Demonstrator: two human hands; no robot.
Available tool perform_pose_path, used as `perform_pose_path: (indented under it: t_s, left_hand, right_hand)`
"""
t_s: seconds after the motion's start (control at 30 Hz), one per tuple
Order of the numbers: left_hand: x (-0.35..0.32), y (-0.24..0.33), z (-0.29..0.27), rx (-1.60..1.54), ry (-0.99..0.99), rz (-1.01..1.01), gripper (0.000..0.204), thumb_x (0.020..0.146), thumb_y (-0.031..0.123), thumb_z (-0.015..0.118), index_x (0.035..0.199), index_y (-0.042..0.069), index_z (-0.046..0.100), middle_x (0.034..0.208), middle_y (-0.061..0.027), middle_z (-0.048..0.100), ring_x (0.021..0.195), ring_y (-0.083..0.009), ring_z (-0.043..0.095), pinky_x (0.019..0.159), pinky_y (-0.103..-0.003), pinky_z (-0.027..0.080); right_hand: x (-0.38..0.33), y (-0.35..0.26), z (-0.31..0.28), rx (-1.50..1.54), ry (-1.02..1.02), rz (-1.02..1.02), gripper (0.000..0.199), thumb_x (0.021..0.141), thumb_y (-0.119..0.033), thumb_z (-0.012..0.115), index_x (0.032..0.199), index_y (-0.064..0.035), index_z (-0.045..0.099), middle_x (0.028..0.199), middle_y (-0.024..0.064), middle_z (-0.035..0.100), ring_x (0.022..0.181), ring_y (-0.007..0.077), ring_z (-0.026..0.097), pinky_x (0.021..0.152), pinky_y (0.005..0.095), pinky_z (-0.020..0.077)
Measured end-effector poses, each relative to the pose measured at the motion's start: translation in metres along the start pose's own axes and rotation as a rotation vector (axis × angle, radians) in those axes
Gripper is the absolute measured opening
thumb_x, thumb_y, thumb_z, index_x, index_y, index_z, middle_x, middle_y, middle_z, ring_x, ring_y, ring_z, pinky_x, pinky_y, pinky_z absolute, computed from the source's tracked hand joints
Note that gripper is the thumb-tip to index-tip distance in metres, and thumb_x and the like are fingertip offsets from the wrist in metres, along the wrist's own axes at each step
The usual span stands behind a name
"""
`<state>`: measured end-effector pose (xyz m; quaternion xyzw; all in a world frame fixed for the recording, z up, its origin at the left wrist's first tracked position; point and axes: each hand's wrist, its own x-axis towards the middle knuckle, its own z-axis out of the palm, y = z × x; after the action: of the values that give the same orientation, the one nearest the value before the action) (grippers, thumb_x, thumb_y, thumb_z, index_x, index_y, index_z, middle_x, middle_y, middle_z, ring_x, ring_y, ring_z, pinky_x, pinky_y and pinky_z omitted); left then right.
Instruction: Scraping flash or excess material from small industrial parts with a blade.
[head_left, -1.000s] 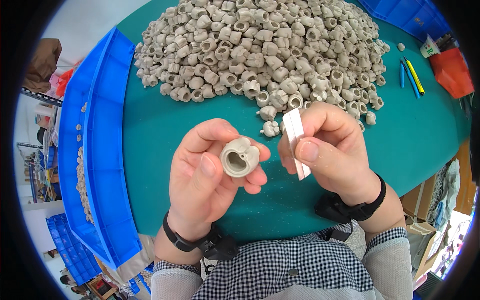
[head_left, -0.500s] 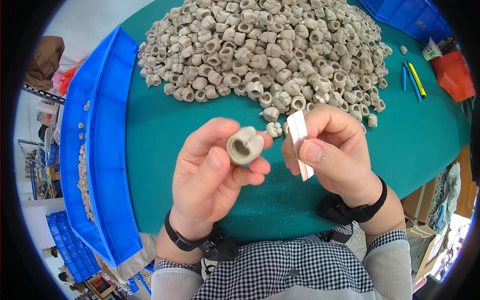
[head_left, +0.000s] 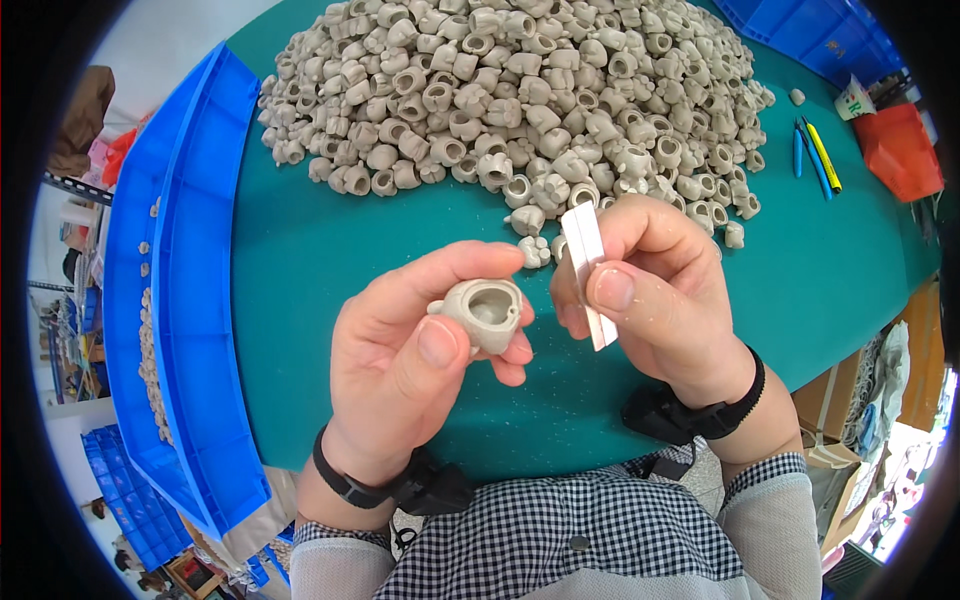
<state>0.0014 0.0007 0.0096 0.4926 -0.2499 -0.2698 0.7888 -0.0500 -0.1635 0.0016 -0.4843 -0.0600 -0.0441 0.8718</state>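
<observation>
One small hollow grey clay piece (head_left: pixel 484 312) sits in the left hand (head_left: pixel 415 365), its grip closed on it between thumb and curled fingers, the opening turned up toward the camera, above the green counter (head_left: pixel 330 270). The right hand (head_left: pixel 655 295) has its grip closed on one thin flat white blade-like strip (head_left: pixel 588 272), pinched between thumb and forefinger and held nearly upright, just beside the clay piece but not touching it. Both palms face inward, wrists low near the checked shirt, each with one black wrist strap. Behind the hands lies one large heap of similar grey clay pieces (head_left: pixel 520 90), too many to count, with a few strays at its near edge. Left of the counter stands one long blue plastic tray (head_left: pixel 185 290). At the far right lie three pens (head_left: pixel 815 158), two blue, one yellow, beside one red container (head_left: pixel 900 150).
</observation>
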Motion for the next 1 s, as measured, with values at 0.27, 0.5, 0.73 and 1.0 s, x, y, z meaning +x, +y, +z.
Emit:
perform_pose_path:
  t_s: [0.27, 0.5, 0.73, 1.0]
  left_hand:
    - [0.0014, -0.0001, 0.0014, -0.088, 0.025, -0.016, 0.035, 0.083, 0.033, 0.043, 0.099, 0.002, 0.035, 0.075, -0.0144, 0.052, 0.062, -0.0155, 0.054, 0.046, -0.020, 0.046]
    - [0.0022, -0.0040, -0.0018, -0.011, -0.031, 0.114, 0.031, 0.079, 0.030, 0.052, 0.096, 0.007, 0.037, 0.080, -0.0150, 0.052, 0.065, -0.0157, 0.055, 0.047, -0.020, 0.047]
    - [0.0004, -0.0038, -0.0006, 0.012, -0.022, 0.120, 0.035, 0.074, 0.030, 0.058, 0.095, 0.010, 0.039, 0.082, -0.0140, 0.051, 0.065, -0.0158, 0.055, 0.049, -0.020, 0.047]
    - [-0.0012, -0.0043, 0.0008, -0.101, 0.005, 0.139, 0.032, 0.070, 0.016, 0.065, 0.092, 0.006, 0.045, 0.085, -0.0133, 0.053, 0.066, -0.0141, 0.054, 0.056, -0.023, 0.046]
  right_hand:
    - [-0.0009, -0.0001, 0.0005, -0.002, 0.006, -0.008, 0.007, 0.076, -0.007, 0.056, 0.077, -0.0019, 0.051, 0.068, -0.0009, 0.051, 0.060, 0.0042, 0.047, 0.051, 0.0174, 0.0386]
    - [-0.0016, -0.0012, 0.0020, 0.018, -0.002, 0.010, 0.007, 0.076, -0.006, 0.056, 0.076, -0.0015, 0.051, 0.068, -0.0007, 0.051, 0.060, 0.0039, 0.047, 0.050, 0.0173, 0.0372]
    - [-0.0031, -0.0005, 0.0048, 0.012, -0.042, -0.001, 0.005, 0.075, -0.003, 0.055, 0.075, -0.0011, 0.050, 0.067, 0.0010, 0.051, 0.058, 0.0048, 0.047, 0.048, 0.0177, 0.0367]
    - [-0.0046, -0.0005, 0.0049, -0.079, -0.071, -0.034, 0.005, 0.074, -0.003, 0.056, 0.076, -0.0004, 0.052, 0.068, 0.0015, 0.051, 0.059, 0.0062, 0.048, 0.051, 0.0190, 0.0381]
